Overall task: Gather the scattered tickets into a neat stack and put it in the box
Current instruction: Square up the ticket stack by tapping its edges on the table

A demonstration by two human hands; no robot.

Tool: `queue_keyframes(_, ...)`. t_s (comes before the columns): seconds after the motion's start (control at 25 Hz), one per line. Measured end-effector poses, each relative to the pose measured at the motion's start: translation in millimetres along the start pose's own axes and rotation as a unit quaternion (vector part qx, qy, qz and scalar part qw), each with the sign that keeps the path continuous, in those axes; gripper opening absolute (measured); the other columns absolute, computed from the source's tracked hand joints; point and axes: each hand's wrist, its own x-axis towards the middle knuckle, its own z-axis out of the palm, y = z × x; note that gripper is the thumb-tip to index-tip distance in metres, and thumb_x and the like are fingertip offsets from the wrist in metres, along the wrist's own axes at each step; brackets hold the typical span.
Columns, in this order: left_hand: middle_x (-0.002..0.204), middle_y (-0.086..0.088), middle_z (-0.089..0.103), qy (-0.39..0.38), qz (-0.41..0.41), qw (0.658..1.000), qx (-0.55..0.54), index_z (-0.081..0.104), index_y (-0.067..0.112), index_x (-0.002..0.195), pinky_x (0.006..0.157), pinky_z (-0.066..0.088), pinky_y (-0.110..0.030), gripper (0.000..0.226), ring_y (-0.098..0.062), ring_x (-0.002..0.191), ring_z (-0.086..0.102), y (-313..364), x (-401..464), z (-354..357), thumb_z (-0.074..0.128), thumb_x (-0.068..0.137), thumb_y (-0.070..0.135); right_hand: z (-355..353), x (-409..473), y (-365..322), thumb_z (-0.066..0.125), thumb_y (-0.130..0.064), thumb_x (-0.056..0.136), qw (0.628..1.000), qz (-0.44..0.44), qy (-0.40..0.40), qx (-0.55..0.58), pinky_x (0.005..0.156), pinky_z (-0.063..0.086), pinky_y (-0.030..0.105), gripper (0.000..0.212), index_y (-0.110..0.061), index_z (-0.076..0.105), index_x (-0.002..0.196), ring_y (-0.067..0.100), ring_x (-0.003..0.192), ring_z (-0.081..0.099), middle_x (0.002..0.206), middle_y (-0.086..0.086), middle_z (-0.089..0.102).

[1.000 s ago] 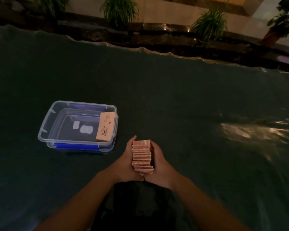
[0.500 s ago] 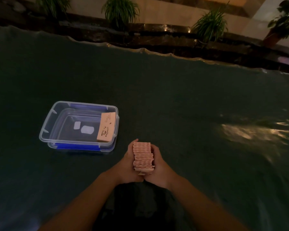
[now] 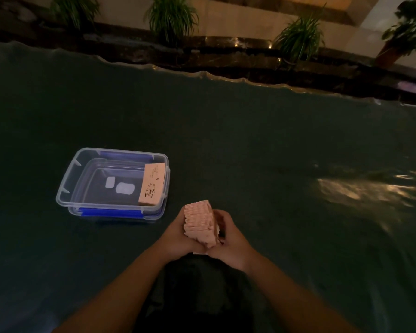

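A thick pink stack of tickets [image 3: 200,221] stands on edge between my two hands, near the front middle of the table. My left hand [image 3: 175,236] presses its left side and my right hand [image 3: 228,239] cups its right side. The stack leans a little to the left. To its upper left sits a clear plastic box [image 3: 65,188] with blue clips. Another ticket stack [image 3: 152,183] with a coffee-cup print lies inside the box against its right wall.
A dark green cloth [image 3: 250,145] covers the table, with a glare patch [image 3: 360,191] at the right. Potted plants [image 3: 172,16] line a dark ledge beyond the far edge. My dark clothing shows at the front edge.
The stack has tilted and shifted slightly left between my hands; my right fingers have curled more around its side. The box has not moved.
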Motion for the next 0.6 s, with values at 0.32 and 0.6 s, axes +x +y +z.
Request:
queue_keyframes(0.32,0.126,-0.019,0.073,-0.077,-0.015,0.976,-0.202,0.068,0.011,0.127,0.095,0.059,-0.040,0.058,-0.034,0.121,0.068,14.3,-3.8,16.7,0.080,0.073,-0.005,-1.2,-15.2,18.5,0.089,-0.008,0.060,0.971,0.042,0.079,0.224,0.111,0.053,0.061,0.084,-0.022,0.058,0.138,0.031,0.123,0.073,0.130,0.008,0.077)
queue_keyframes(0.6,0.125,0.019,0.070,-0.035,0.020,0.999,0.017,0.047,0.049,0.130,0.089,0.060,-0.025,0.095,0.001,0.117,0.065,10.8,7.1,-5.0,0.100,0.057,0.020,-34.2,-18.9,24.7,0.077,0.006,0.065,0.988,0.009,0.118,0.103,0.089,0.063,0.032,0.081,-0.033,0.056,0.132,0.012,0.115,0.075,0.123,-0.004,0.078)
